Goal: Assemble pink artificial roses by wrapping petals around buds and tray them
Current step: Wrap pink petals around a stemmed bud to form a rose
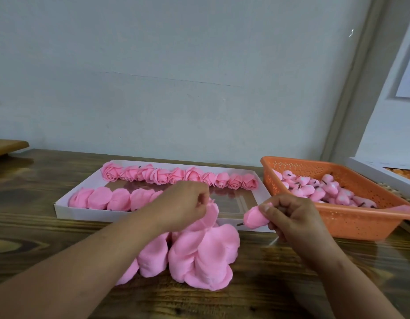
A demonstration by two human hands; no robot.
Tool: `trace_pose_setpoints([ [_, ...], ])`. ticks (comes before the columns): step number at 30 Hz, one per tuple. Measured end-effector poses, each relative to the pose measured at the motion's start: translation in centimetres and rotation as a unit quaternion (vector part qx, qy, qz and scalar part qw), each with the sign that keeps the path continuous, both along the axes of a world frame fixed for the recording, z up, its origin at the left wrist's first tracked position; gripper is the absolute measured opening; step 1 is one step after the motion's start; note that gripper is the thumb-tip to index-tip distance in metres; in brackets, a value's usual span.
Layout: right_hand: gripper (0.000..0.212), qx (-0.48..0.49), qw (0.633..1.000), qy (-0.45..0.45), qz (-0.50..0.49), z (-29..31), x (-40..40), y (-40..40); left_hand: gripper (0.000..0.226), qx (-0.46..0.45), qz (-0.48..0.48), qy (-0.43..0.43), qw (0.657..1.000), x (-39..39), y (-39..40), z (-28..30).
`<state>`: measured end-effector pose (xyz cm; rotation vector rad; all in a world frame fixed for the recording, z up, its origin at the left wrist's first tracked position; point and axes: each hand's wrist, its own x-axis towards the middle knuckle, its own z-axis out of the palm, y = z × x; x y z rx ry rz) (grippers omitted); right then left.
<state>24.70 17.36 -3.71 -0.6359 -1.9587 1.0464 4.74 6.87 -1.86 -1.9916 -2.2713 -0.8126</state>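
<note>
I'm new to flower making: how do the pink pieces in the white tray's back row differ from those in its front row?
The back row holds finished roses with petals wrapped in layers; the front row holds smooth rounded pieces showing no rose centre. The back row spans the white tray; the front row shows only on its left. Both are pink.

Tray (61,209) mid-surface (49,229), roses (178,177) along its back, petal pile (199,254) in front, basket (337,224) of buds (323,188) right.

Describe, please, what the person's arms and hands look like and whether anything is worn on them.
Both forearms are bare: no sleeves, gloves, watch or bracelet show. The left hand and right hand have short, unpainted nails. No ring is clearly visible.
</note>
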Motion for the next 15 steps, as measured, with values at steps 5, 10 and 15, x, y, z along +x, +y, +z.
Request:
trace_pose_setpoints([
  [5, 0.014, 0.002, 1.000, 0.015, 0.005, 0.0, -0.1, -0.2, 0.018, -0.101, 0.008, -0.202, 0.974, -0.3, -1.0, 1.6],
  [10, 0.014, 0.002, 1.000, 0.027, 0.000, 0.1, 0.1, -0.4, 0.013, -0.207, 0.002, -0.140, 0.968, 0.6, -1.2, 0.9],
  [15, 0.016, -0.016, 0.998, 0.064, 0.001, 0.5, 0.3, -0.7, 0.008, -0.138, 0.025, -0.173, 0.975, 1.1, -1.1, 1.2],
])
